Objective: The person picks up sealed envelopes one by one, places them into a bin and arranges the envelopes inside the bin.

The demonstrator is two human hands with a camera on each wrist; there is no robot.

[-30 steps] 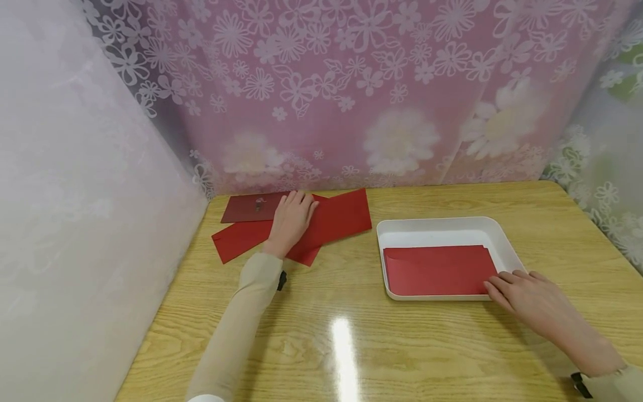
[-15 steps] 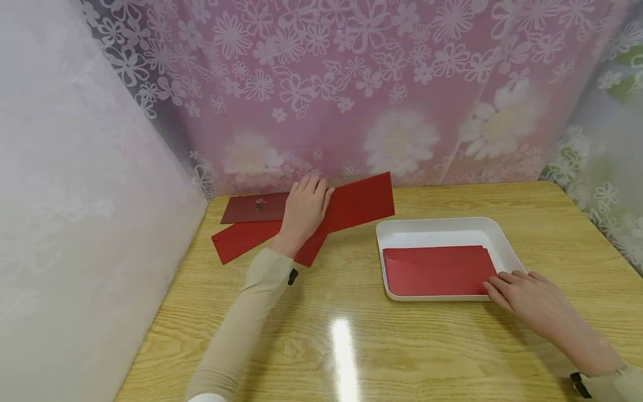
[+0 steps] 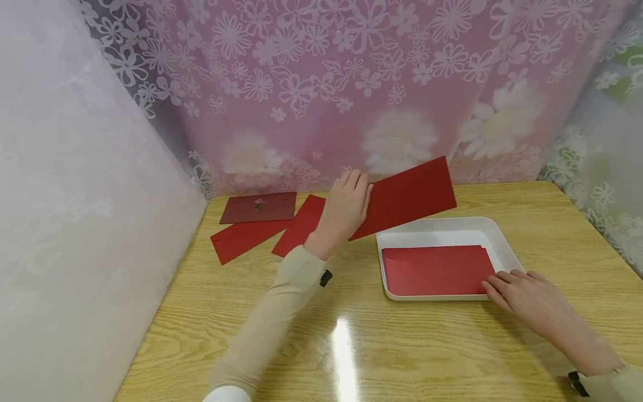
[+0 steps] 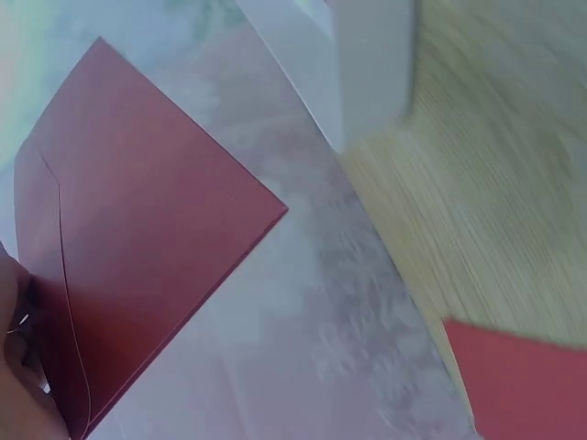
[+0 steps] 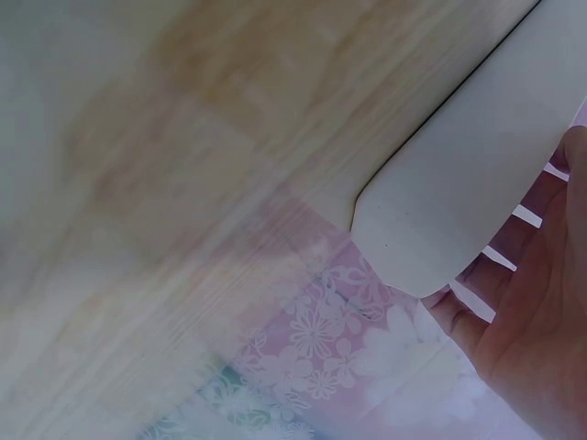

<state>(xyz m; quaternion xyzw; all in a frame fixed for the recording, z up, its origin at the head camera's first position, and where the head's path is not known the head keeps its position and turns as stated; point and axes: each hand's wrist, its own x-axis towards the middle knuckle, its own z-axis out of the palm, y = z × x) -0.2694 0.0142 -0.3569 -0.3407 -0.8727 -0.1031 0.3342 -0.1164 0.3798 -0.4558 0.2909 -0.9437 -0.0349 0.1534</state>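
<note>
In the head view my left hand (image 3: pixel 343 204) grips one end of a red envelope (image 3: pixel 409 196), held tilted above the table with its far end over the back of the white tray. The left wrist view shows the flap line of this envelope (image 4: pixel 156 229), with fingers (image 4: pixel 20 367) at its edge. My right hand (image 3: pixel 537 298) holds the front right corner of the white tray (image 3: pixel 507 245), its fingers hooked over the rim. Their tips are hidden in the right wrist view, where the tray wall (image 5: pixel 459 174) shows. Red envelopes (image 3: pixel 434 271) lie stacked in the tray.
A dark red envelope (image 3: pixel 258 207) with a small printed figure lies at the back left. Two brighter red envelopes, a left one (image 3: pixel 246 239) and another (image 3: pixel 301 226) partly behind my left hand, lie near it. A flowered curtain (image 3: pixel 311 111) hangs behind the wooden table (image 3: pixel 281 346).
My left hand has moved right, lifting the red envelope off the others and carrying it toward the tray. More of the envelope underneath now shows. My right hand has stayed at the tray corner.
</note>
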